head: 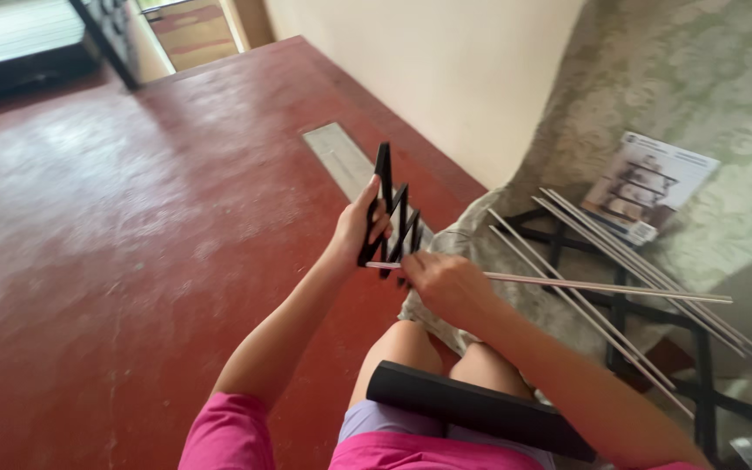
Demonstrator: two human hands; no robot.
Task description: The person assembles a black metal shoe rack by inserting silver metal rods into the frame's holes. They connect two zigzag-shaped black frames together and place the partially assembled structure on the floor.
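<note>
Both hands are busy up over the knees. Left hand [365,218] is wrapped shut around a black zigzag frame piece [393,213], a plastic-looking bit with slanted bars that sticks up past the fingers. Right hand [447,280] is closed on the end of a thin silver rod [607,287], pinching it close to where the rod's tip meets the black piece. From what I can see the rod runs out to the right, nearly level, and hangs over the rest of the stuff. Whether the tip is actually seated in the frame piece I can't tell, the fingers cover it.

Nothing here really counts as a container, it's all loose parts. Across the lap lies a black padded bar [480,409], just below the right forearm. To the right, on a pale patterned cloth [698,87], a bundle of more silver rods [646,270] lies fanned out on top of a black lattice frame [620,313], and the held rod crosses above them. Further back on the cloth sits a printed instruction booklet [650,187], well apart from the hands.

Red floor [132,218] fills the left side, with a pale flat strip [341,161] lying on it just behind the black piece. Cream wall [446,70] behind that.
</note>
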